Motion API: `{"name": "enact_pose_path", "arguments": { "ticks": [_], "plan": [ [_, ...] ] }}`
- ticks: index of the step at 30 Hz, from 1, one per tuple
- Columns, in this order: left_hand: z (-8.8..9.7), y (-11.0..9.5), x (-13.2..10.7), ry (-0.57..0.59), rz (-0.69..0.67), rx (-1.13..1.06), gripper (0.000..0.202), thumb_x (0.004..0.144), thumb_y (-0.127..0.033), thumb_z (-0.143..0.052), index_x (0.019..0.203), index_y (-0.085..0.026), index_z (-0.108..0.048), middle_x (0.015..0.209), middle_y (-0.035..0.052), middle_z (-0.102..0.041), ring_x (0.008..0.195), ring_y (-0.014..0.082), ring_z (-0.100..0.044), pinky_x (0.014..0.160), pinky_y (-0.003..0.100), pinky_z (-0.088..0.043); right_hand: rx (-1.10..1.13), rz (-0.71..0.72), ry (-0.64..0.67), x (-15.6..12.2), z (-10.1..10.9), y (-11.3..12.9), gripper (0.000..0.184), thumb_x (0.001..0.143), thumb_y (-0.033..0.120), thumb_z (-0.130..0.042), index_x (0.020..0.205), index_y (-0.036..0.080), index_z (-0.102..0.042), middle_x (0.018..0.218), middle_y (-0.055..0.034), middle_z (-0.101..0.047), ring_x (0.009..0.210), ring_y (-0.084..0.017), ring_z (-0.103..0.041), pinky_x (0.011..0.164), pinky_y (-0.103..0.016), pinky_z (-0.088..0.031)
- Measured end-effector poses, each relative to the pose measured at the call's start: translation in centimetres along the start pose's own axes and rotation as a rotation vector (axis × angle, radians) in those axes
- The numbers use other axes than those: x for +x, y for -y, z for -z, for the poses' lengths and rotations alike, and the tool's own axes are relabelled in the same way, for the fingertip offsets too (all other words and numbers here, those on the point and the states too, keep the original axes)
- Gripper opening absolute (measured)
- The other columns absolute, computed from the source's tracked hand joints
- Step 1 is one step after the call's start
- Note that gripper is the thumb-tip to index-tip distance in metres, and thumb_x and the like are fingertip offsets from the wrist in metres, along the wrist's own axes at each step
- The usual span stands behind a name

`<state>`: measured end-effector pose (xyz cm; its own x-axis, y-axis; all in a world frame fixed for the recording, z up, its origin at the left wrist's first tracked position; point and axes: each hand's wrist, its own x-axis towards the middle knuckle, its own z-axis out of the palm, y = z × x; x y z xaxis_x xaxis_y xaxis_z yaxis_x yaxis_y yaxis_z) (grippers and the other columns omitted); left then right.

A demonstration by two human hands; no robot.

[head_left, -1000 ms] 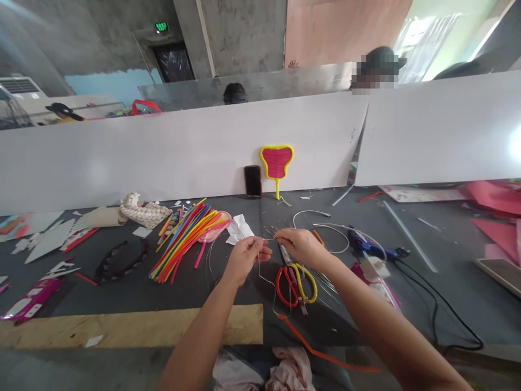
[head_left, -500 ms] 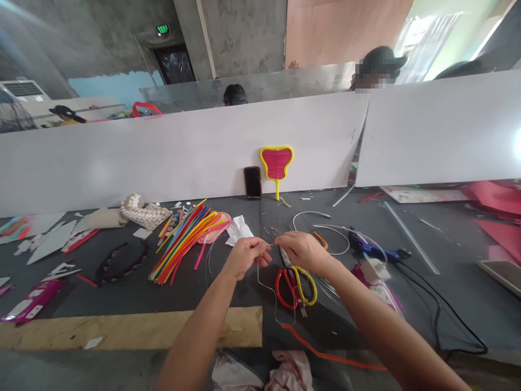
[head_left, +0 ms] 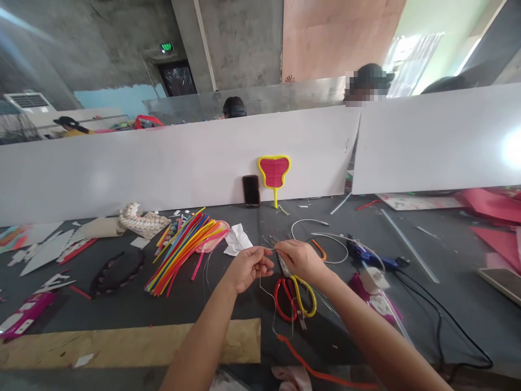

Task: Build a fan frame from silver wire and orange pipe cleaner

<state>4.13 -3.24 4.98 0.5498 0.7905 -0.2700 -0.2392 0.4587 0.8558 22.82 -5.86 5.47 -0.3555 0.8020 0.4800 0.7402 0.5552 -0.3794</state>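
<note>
A thin wire point(head_left: 267, 292) is pinched between the fingertips of my left hand point(head_left: 250, 267) and my right hand point(head_left: 300, 257), which face each other above the table. From my left fingers the wire loops down to an orange fuzzy strip point(head_left: 303, 363) near the table's front edge. Beneath and beside my right hand lie scissors point(head_left: 285, 300) with one red and one yellow handle loop; my hand partly hides their upper part. Several straight metal wires point(head_left: 329, 305) lie under the right forearm. A crumpled white tissue point(head_left: 237, 240) is just behind my left hand.
A bundle of coloured fuzzy sticks point(head_left: 181, 252) lies left, beside a dark braided headband point(head_left: 118, 271). A phone point(head_left: 251, 191) and a yellow-rimmed red fan point(head_left: 274, 172) lean on the white partition point(head_left: 183, 168). On the right are a blue glue gun point(head_left: 372, 255) and a power strip point(head_left: 385, 304).
The camera view has tilted up slightly, so the table things sit lower in the picture. Both hands stay close together on the wire; my left fingers have shifted a little.
</note>
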Motion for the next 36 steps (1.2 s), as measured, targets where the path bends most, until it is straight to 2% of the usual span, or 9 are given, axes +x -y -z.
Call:
{"name": "enact_pose_path", "arguments": {
  "ticks": [6, 10, 13, 17, 21, 25, 28, 32, 36],
  "plan": [
    [-0.5, 0.2, 0.2, 0.009, 0.021, 0.032, 0.026, 0.075, -0.035, -0.066, 0.089, -0.013, -0.062, 0.061, 0.0043, -0.066, 0.043, 0.0063, -0.051, 0.06, 0.029, -0.053, -0.087, -0.039, -0.036, 0.2, 0.0, 0.2, 0.022, 0.089, 0.017, -0.039, 0.081, 0.019, -0.06, 0.069, -0.0028, -0.064, 0.066, -0.014, -0.058, 0.061, -0.021, -0.038],
    [-0.9, 0.2, 0.0, -0.006, -0.018, 0.016, 0.029, 0.076, -0.037, -0.065, 0.092, -0.012, -0.062, 0.065, 0.0051, -0.066, 0.05, 0.0085, -0.056, 0.066, 0.031, -0.053, -0.069, -0.051, -0.049, 0.4, 0.4, 0.0, 0.022, 0.089, 0.016, -0.04, 0.086, 0.02, -0.061, 0.075, -0.0038, -0.067, 0.071, -0.015, -0.06, 0.064, -0.022, -0.04],
    [-0.9, 0.3, -0.1, -0.049, -0.042, 0.015, 0.029, 0.075, -0.038, -0.064, 0.09, -0.013, -0.061, 0.07, 0.0056, -0.067, 0.054, 0.0098, -0.058, 0.065, 0.031, -0.054, -0.069, -0.03, -0.061, 0.4, 0.3, -0.5, 0.021, 0.088, 0.013, -0.041, 0.091, 0.02, -0.061, 0.079, -0.0048, -0.068, 0.073, -0.015, -0.06, 0.065, -0.023, -0.041],
    [-0.9, 0.6, 0.0, -0.116, -0.084, 0.039, 0.027, 0.073, -0.038, -0.067, 0.077, -0.014, -0.057, 0.065, 0.0038, -0.066, 0.051, 0.0084, -0.057, 0.063, 0.029, -0.054, -0.14, 0.047, -0.027, 0.3, -0.1, -1.0, 0.023, 0.085, 0.008, -0.041, 0.09, 0.019, -0.062, 0.073, -0.0041, -0.065, 0.069, -0.015, -0.057, 0.063, -0.023, -0.039],
    [-1.0, 0.8, 0.3, -0.142, -0.103, 0.081, 0.027, 0.072, -0.038, -0.068, 0.077, -0.013, -0.057, 0.061, 0.0027, -0.065, 0.049, 0.0083, -0.057, 0.061, 0.027, -0.052, -0.251, 0.077, 0.028, 0.3, -0.2, -1.0, 0.02, 0.082, 0.007, -0.045, 0.083, 0.018, -0.062, 0.067, -0.0029, -0.061, 0.064, -0.015, -0.052, 0.059, -0.023, -0.035],
    [-1.0, 0.6, 0.4, -0.139, -0.109, 0.096, 0.029, 0.071, -0.039, -0.068, 0.078, -0.013, -0.058, 0.061, 0.0025, -0.065, 0.049, 0.0087, -0.057, 0.061, 0.026, -0.051, -0.267, 0.105, 0.068, 0.4, -0.2, -1.0, 0.018, 0.081, 0.007, -0.047, 0.08, 0.018, -0.062, 0.066, -0.0035, -0.061, 0.064, -0.015, -0.052, 0.06, -0.024, -0.036],
    [-1.0, 0.8, 0.5, -0.119, -0.099, 0.04, 0.031, 0.072, -0.041, -0.067, 0.082, -0.013, -0.058, 0.069, 0.005, -0.067, 0.057, 0.0122, -0.062, 0.067, 0.03, -0.052, -0.186, 0.034, -0.017, 0.6, -0.4, -1.4, 0.02, 0.083, 0.009, -0.045, 0.086, 0.019, -0.062, 0.071, -0.0046, -0.064, 0.068, -0.016, -0.056, 0.064, -0.024, -0.039],
    [-1.2, 2.0, -0.1, -0.042, -0.072, -0.072, 0.034, 0.073, -0.041, -0.066, 0.092, -0.015, -0.057, 0.092, 0.0107, -0.067, 0.081, 0.019, -0.065, 0.079, 0.037, -0.049, -0.022, -0.106, -0.198, 1.1, -0.4, -2.3, 0.022, 0.086, 0.012, -0.042, 0.091, 0.019, -0.062, 0.081, -0.0055, -0.068, 0.074, -0.016, -0.061, 0.067, -0.025, -0.044],
    [-1.6, 4.0, -1.3, 0.029, 0.059, -0.052, 0.033, 0.072, -0.033, -0.069, 0.097, -0.016, -0.057, 0.105, 0.0128, -0.064, 0.087, 0.0215, -0.065, 0.08, 0.038, -0.049, 0.044, -0.122, -0.232, 1.9, -0.5, -3.1, 0.023, 0.086, 0.014, -0.042, 0.092, 0.019, -0.063, 0.083, -0.0054, -0.069, 0.076, -0.017, -0.062, 0.069, -0.026, -0.045]
  ]
}}
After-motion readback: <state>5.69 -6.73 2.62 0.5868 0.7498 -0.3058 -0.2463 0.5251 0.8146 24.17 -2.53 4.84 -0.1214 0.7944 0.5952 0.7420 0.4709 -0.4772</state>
